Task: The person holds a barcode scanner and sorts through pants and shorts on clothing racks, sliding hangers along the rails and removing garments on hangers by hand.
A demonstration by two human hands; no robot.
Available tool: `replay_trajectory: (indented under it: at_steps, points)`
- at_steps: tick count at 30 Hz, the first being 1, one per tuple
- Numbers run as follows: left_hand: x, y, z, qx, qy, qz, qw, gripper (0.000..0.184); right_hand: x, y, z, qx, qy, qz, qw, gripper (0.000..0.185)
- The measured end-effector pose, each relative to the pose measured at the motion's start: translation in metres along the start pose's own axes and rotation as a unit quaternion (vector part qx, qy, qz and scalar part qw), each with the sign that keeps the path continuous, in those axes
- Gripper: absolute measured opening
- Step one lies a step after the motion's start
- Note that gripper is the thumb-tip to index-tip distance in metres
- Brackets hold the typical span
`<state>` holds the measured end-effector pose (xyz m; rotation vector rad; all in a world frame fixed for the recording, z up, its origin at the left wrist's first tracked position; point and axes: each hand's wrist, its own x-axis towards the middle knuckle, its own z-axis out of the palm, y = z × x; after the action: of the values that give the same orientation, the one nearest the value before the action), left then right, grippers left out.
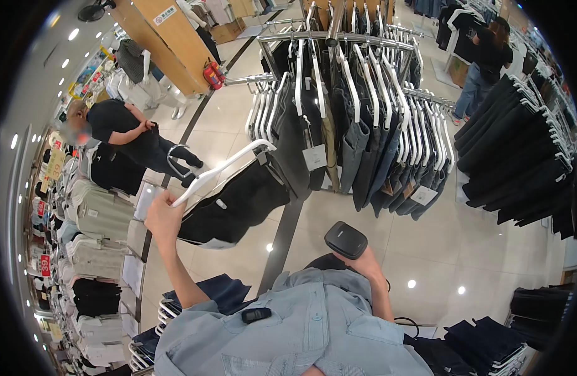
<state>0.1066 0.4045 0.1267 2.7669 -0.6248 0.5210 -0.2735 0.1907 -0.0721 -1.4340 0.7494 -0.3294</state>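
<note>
My left hand (165,220) is closed around one end of a white hanger (222,168), raised out to the left. From the hanger hang black trousers (241,203), with a small white tag on them. Low in front of my body, my right hand (365,262) grips a black handheld barcode scanner (346,239); its rounded head hides most of the fingers. Just beyond both hands stands a metal rack with jeans (357,153) and dark trousers on white hangers. A white paper tag (314,158) dangles from one garment there.
Black garments (498,153) hang in a row at the right. Folded-over dark trousers (482,341) on hangers sit at lower right, and more jeans (222,293) at lower left. One person (125,128) stands at the left, another (486,59) at the far right. A fire extinguisher (214,75) is by the pillar.
</note>
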Motion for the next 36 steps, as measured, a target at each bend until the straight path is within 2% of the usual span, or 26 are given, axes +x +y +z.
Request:
replay_trajectory:
  at_steps: [1,2,4,5,7,13,15,16,18,20,22,25,29,31,33,36]
  points:
    - [-0.001,0.002,-0.003,-0.024,-0.044,-0.004,0.999,0.032,0.001,0.000,0.001,-0.001,-0.002,-0.006,1.000,0.034]
    - [-0.001,0.001,-0.004,-0.024,-0.043,-0.005,0.999,0.032,0.001,-0.001,0.001,-0.001,-0.003,-0.007,1.000,0.034]
    - [-0.002,-0.004,-0.005,-0.117,-0.160,0.013,0.980,0.033,0.000,-0.004,0.002,-0.003,-0.011,0.047,0.999,0.034]
    - [-0.003,-0.006,-0.003,-0.145,-0.186,0.007,0.972,0.030,0.000,-0.004,0.002,-0.003,-0.012,0.046,0.999,0.034]
    - [-0.005,-0.006,-0.004,-0.178,-0.215,0.008,0.960,0.028,0.001,-0.001,0.004,0.015,-0.007,0.017,1.000,0.032]
    - [-0.002,0.006,-0.015,-0.243,-0.288,0.050,0.925,0.020,0.000,0.004,0.001,0.003,0.013,0.024,1.000,0.031]
    - [0.001,0.020,-0.024,-0.321,-0.374,-0.025,0.870,0.019,0.000,0.012,-0.001,0.008,0.030,0.030,0.999,0.031]
    - [0.003,0.025,-0.024,-0.321,-0.374,-0.022,0.870,0.019,0.001,0.018,-0.002,0.011,0.044,0.037,0.998,0.030]
    - [0.007,0.035,-0.022,-0.402,-0.421,-0.018,0.813,0.023,0.002,0.028,-0.003,0.022,0.070,0.031,0.997,0.025]
    - [0.011,0.048,-0.018,-0.409,-0.418,-0.011,0.811,0.025,0.001,0.035,-0.006,0.032,0.095,0.026,0.995,0.021]
    - [0.021,0.054,-0.010,-0.416,-0.415,-0.006,0.809,0.028,-0.001,0.035,-0.009,0.037,0.129,0.036,0.990,0.026]
    - [0.041,0.064,0.018,-0.434,-0.404,-0.003,0.805,0.032,-0.003,0.036,-0.015,0.029,0.139,0.061,0.988,0.026]
    - [0.065,0.102,0.047,-0.468,-0.394,-0.017,0.790,0.029,-0.006,0.025,-0.018,0.049,0.150,0.059,0.986,0.025]
    - [0.085,0.121,0.065,-0.491,-0.409,-0.002,0.769,0.018,-0.008,0.019,-0.018,0.042,0.163,0.052,0.984,0.025]
    - [0.109,0.142,0.079,-0.486,-0.404,0.023,0.775,0.015,-0.010,0.019,-0.018,0.037,0.165,0.051,0.984,0.021]
    - [0.147,0.178,0.093,-0.473,-0.377,0.070,0.794,0.022,-0.011,0.027,-0.019,0.041,0.168,0.055,0.983,0.019]
